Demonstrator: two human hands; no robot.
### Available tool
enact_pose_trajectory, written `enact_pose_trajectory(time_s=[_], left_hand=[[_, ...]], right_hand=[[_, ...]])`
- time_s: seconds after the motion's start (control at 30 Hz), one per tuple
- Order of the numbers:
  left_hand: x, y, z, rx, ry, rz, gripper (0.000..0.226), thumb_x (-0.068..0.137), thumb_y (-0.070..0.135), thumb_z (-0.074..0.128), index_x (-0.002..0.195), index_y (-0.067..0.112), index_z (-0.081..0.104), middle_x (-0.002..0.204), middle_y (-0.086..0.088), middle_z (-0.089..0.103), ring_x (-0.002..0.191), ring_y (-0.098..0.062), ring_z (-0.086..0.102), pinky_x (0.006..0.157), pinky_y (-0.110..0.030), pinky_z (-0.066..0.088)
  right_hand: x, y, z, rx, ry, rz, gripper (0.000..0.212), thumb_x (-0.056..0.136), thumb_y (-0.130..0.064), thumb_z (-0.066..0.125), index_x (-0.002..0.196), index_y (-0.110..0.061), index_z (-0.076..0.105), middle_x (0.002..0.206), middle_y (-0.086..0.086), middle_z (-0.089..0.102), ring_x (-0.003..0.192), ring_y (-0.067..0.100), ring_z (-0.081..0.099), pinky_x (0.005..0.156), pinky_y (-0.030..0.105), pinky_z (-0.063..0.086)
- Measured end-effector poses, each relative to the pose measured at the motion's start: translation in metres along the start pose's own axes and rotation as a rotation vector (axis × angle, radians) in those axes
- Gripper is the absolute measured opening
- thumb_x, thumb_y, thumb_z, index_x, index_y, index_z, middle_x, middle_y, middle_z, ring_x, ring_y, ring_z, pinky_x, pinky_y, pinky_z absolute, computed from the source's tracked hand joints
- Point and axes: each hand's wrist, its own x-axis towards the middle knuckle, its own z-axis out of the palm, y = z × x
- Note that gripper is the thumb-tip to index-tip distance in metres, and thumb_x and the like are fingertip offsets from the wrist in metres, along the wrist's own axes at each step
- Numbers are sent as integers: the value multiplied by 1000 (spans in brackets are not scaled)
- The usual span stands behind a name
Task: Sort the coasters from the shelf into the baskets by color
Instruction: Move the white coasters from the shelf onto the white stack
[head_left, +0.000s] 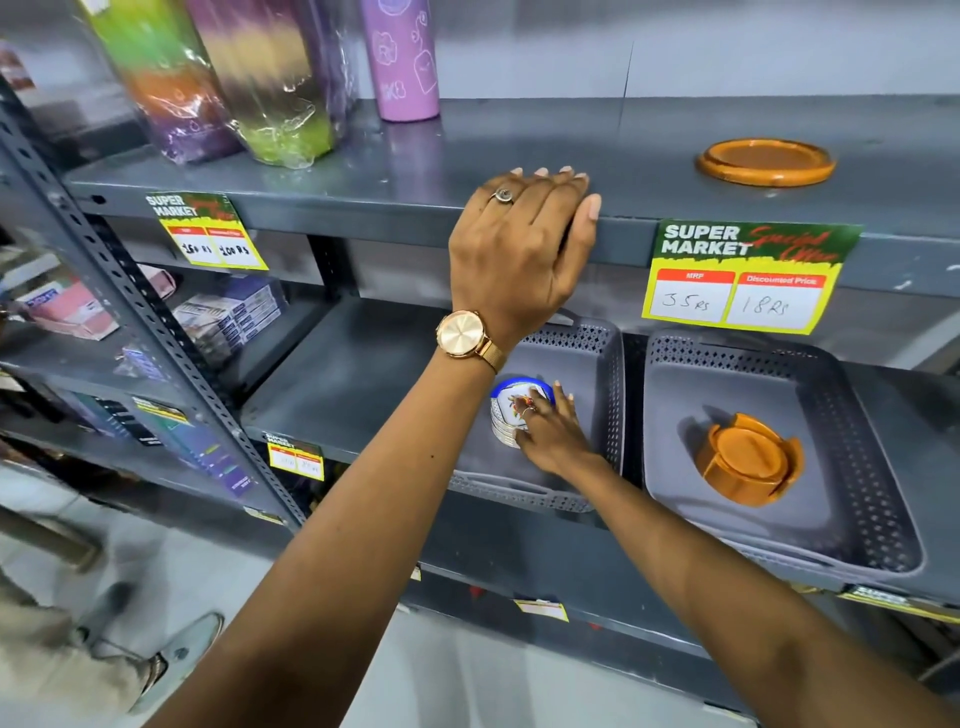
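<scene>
My right hand (553, 434) reaches into the left grey basket (597, 358), its fingertips on the top of a stack of white coasters with blue rims (506, 410). The right grey basket (862, 467) holds a stack of orange coasters in an orange holder (748, 457). One orange coaster (766, 160) lies alone on the upper shelf (519, 140), to the right. My left hand (519, 244), with a gold watch on the wrist, rests flat on the front edge of that upper shelf and holds nothing.
Wrapped multicoloured bottles (270, 78) and a purple bottle (402, 57) stand at the upper shelf's back left. Yellow price tags (748, 280) hang from the shelf edge. Boxed goods (228, 312) fill the left shelves. Another person's shoe (176, 660) is on the floor, lower left.
</scene>
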Motion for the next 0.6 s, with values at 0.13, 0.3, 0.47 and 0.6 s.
enact_pose_trajectory(time_s=[0.13,0.3,0.47,0.6], left_hand=[[0,1,-1,-6,-5,-10,49,104,31,33,95,9,76,97,-3,77,92,-21,71,89,-34,51],[1,1,-3,11,-11,-4,50,105,31,32,94,10,76,97,-2,77,91,-20,72,85,-33,51],[3,2,-5,49,-24,13,50,105,31,31,94,12,76,97,0,77,90,-19,71,81,-29,47],[6,6,-10,71,-62,0,51,105,31,29,96,12,75,98,0,76,92,-18,71,82,-29,45]], right_hand=[[2,-1,0,10,-23,8,52,100,-25,35,150,-12,25,163,10,7,148,39,-9,120,49,-4],[-6,-2,-6,38,-5,20,61,100,-29,41,153,-14,15,163,9,-3,149,36,-10,120,49,-4],[-43,-11,-34,94,183,-4,57,102,-26,33,153,-16,10,163,8,2,150,35,-6,123,46,2],[-94,-22,-63,166,295,-36,56,103,-28,31,153,-16,10,163,7,4,150,31,-5,123,45,3]])
